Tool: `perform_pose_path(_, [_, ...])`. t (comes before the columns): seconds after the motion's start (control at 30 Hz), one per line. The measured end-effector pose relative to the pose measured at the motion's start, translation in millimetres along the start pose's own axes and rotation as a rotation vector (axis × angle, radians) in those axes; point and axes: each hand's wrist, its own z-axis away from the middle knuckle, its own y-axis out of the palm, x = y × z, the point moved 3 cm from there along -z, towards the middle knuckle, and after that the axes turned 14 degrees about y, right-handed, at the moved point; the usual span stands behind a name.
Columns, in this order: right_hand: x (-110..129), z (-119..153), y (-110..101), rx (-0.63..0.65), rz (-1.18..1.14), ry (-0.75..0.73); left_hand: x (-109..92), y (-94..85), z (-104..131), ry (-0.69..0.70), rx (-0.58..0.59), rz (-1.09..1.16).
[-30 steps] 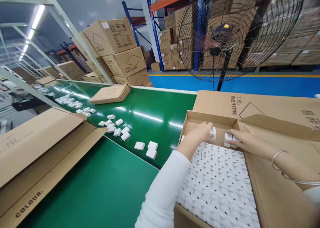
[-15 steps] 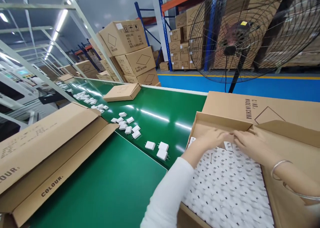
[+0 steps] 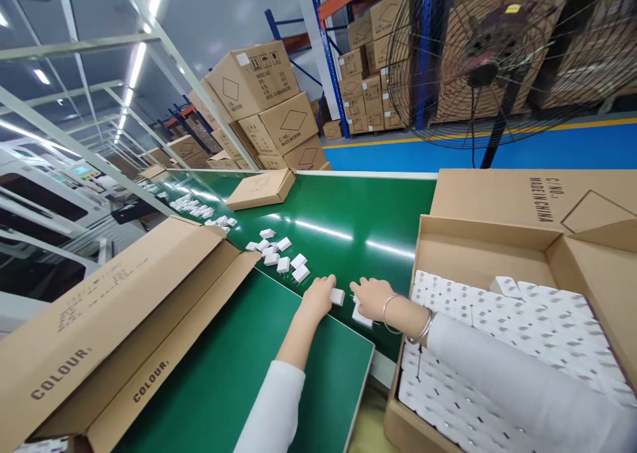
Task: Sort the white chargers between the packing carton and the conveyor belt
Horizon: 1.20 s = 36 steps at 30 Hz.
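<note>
On the green conveyor, my left hand (image 3: 317,298) has its fingers curled at the end of a white charger plug (image 3: 338,297). Just to its right, my right hand (image 3: 374,299), with bangles at the wrist, is bent over another white charger (image 3: 362,318), its fingers closed on the far side and partly hidden. Below my right forearm lies an open carton (image 3: 404,410) packed with rows of white chargers (image 3: 462,300). One charger (image 3: 505,286) sits raised and tilted at the back edge of those rows.
Several loose chargers (image 3: 283,264) lie farther up the conveyor (image 3: 343,204). A flat carton (image 3: 262,189) rests on the belt's far side. An open carton (image 3: 149,320) marked COLOUR stands at the left. A large fan (image 3: 482,75) and stacked boxes (image 3: 279,128) are beyond.
Both hands have left the far part of the packed carton and moved left to the chargers on the conveyor. The raised charger in the carton is now uncovered. The view has shifted left.
</note>
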Motion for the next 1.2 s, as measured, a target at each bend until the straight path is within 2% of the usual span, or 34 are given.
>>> perform_pose_path(0.1, [-1.2, -18.1, 8.4, 0.026, 0.032, 0.060, 6.7, 7.2, -2.9, 0.025, -0.027, 0.040])
perform_pose_path(0.2, [-9.9, -26.0, 4.8, 0.028, 0.023, 0.105, 16.4, 5.6, -2.6, 0.007, -0.047, 0.062])
perform_pose_path(0.3, [-16.8, -18.5, -4.4, 0.020, -0.030, 0.118, 34.0, -1.8, -3.0, -0.141, -0.134, 0.014])
perform_pose_path(0.4, [-17.3, 4.8, -10.1, 0.026, -0.101, 0.033, 54.7, -6.9, -8.3, -0.305, -0.212, -0.030])
perform_pose_path(0.5, [-13.8, 32.6, -8.1, 0.076, -0.090, -0.031, 69.0, -4.7, -17.6, -0.346, -0.197, -0.008])
perform_pose_path(0.6, [-10.4, 47.6, -3.9, 0.104, 0.017, 0.034, 77.3, -0.4, -25.0, -0.357, -0.165, 0.031])
perform_pose_path(0.73, [-3.4, 43.7, 2.3, 0.181, 0.113, 0.138, 85.8, 3.8, -29.4, -0.395, -0.113, 0.096])
perform_pose_path(0.83, [2.3, 36.4, 5.5, 0.220, 0.122, 0.151, 90.1, 4.5, -30.2, -0.428, -0.073, 0.150])
perform_pose_path(0.9, [3.8, 35.8, 3.1, 0.192, 0.082, 0.131, 89.8, 3.6, -30.2, -0.457, -0.066, 0.182])
perform_pose_path(1.03, [-5.7, 48.1, -16.8, -0.002, -0.061, 0.025, 75.4, -1.0, -29.0, -0.463, -0.116, 0.259])
perform_pose_path(1.1, [-17.5, 58.1, -29.2, -0.086, -0.192, -0.051, 58.3, -4.7, -24.1, -0.388, -0.166, 0.308])
perform_pose_path(1.2, [-39.3, 73.4, -42.7, -0.152, -0.624, -0.139, 16.4, -10.9, -3.9, -0.107, -0.284, 0.535])
